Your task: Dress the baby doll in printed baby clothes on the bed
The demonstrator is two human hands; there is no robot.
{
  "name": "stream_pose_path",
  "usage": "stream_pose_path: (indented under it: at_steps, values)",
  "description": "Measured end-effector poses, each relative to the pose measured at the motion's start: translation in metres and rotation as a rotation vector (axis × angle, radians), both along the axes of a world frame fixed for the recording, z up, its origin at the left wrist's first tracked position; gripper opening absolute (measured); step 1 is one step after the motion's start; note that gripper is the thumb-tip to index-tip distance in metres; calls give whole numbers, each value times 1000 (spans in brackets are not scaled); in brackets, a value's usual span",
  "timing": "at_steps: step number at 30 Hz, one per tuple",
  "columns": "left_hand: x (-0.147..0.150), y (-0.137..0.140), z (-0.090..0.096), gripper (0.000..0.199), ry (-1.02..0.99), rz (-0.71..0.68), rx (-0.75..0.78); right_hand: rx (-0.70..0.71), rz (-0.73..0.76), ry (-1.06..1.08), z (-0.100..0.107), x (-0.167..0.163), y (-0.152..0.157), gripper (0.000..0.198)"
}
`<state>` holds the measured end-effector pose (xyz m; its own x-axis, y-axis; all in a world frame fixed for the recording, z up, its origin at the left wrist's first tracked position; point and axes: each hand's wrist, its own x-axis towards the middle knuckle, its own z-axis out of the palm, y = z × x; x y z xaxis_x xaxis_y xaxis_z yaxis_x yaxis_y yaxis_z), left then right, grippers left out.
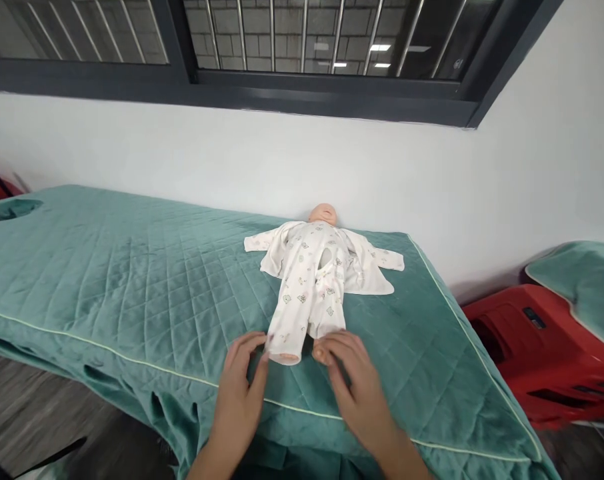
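A baby doll [323, 213] lies on its back on the green quilted bed cover, its head toward the wall. It has on a white printed baby top [367, 267], spread open at the sides, and matching printed trousers [297, 293]. My left hand [242, 377] pinches the edge of the trouser leg at its cuff, on the left. Inside that cuff a bit of the doll's foot shows. With bent fingers my right hand [352, 380] grips the doll's other foot [321, 353], which sticks out below the shorter-looking right trouser leg.
The quilted cover [132, 280] has pale piping and a face hole [12, 210] at its far left. Behind it stand a white wall [182, 153] and a dark-framed barred window [322, 93]. A red plastic stool [542, 353] with a green cushion [582, 280] is at the right.
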<state>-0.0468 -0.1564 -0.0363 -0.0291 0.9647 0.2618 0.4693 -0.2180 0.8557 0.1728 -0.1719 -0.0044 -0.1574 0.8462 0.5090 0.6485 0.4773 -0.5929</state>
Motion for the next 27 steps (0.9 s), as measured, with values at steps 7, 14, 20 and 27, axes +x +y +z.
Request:
stream_pose_path:
  at_steps: [7, 14, 20, 27]
  values:
    - [37, 28, 36, 25, 299, -304, 306, -124, -245, 104, -27, 15, 6, 36]
    - [63, 55, 55, 14, 552, -456, 254, -121, -101, 99, 2, 21, 34, 18]
    - [71, 58, 66, 8, 350, -409, 142, -6, 36, 33, 51, 22, 30, 19]
    - [76, 38, 54, 14, 104, -309, 217, 191, -68, -231, 44, 32, 9, 21]
